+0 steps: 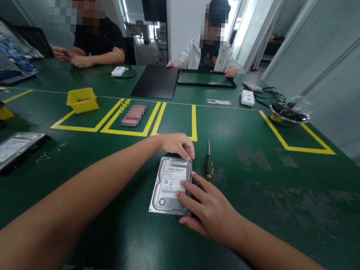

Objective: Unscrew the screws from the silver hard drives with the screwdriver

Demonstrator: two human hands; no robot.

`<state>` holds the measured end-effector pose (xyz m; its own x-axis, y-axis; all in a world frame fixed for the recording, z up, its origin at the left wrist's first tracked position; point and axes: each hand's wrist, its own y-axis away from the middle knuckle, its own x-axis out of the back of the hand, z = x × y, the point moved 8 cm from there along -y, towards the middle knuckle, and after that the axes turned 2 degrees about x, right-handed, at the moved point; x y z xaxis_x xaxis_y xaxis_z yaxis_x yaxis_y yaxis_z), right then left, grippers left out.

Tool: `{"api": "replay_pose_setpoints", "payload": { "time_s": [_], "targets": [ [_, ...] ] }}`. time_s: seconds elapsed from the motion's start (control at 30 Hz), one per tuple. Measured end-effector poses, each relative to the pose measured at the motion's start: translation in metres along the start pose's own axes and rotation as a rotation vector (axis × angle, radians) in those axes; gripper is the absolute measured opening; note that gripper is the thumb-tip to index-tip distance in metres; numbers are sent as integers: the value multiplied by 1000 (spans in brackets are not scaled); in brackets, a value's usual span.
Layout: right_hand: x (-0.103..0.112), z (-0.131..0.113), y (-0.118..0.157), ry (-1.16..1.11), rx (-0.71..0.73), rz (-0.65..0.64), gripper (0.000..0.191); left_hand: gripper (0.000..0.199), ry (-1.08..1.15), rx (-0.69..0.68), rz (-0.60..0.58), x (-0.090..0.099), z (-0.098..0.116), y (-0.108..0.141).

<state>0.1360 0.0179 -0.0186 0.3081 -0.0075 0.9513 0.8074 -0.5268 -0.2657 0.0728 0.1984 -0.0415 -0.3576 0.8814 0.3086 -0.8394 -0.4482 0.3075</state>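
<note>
A silver hard drive lies label side up on the green table in front of me. At its far right corner is my left hand, with thumb and fingers pinched together. Whatever may be between those fingertips is too small to make out. My right hand rests on the drive's right side, fingers spread over the label and edge. A screwdriver with a black and yellow handle lies just right of the drive, its shaft pointing away from me.
Another hard drive lies at the left, near scattered small bits. Farther back are a yellow bin, a blurred pink item and a metal bowl of dark items. Across the table, one person holds a black frame; another sits left.
</note>
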Motion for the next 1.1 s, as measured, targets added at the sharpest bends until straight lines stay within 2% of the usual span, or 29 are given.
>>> {"api": "replay_pose_setpoints", "payload": {
  "time_s": [0.9, 1.1],
  "targets": [
    [2, -2, 1, -7, -4, 13, 52, 23, 31, 130, -38, -6, 2, -9],
    [4, -3, 1, -5, 6, 28, 51, 30, 135, 84, -73, -7, -2, -8]
  ]
}}
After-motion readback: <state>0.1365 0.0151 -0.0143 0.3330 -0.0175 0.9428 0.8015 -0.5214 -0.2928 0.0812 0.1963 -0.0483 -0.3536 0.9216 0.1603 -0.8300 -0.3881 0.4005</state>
